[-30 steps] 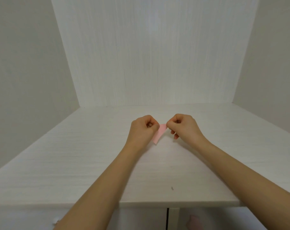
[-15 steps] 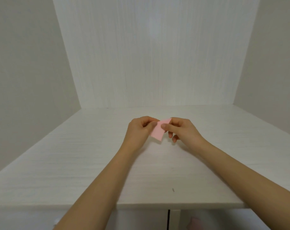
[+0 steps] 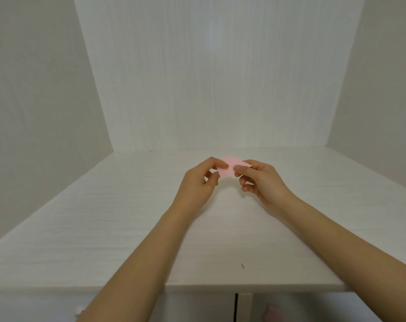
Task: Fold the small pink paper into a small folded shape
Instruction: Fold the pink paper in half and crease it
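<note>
Fingers (image 3: pixel 221 165) of the left hand (image 3: pixel 198 184) pinch the left edge of the paper (image 3: pixel 231 168): thumb on the near face, forefinger curled over the top. Right hand (image 3: pixel 261 180) does the same on the other edge, thumb pad flat on the near face, forefinger behind. Remaining fingers of both hands hang loosely curled below, holding nothing.

Paper sits in the air between the two hands, above the far middle of the tabletop (image 3: pixel 104 228), not touching it. Judged reason for the lift: with both edges pinched and the sheet off the surface, the hands can bring edges together and line them up before any crease is pressed; a piece this small is hard to pick back up off a flat top.

Orientation: the near face tilts up toward the camera. Visible outline is a skewed four-sided patch, wider than tall, so the long axis runs left to right, hand to hand, with the right end a little higher and coming to a point behind the right forefinger. Upper edge slopes away toward the back panel (image 3: pixel 220 77). Cannot tell how many layers are folded already.

Small dark speck (image 3: pixel 242 266) lies on the near tabletop, well apart from the hands.
</note>
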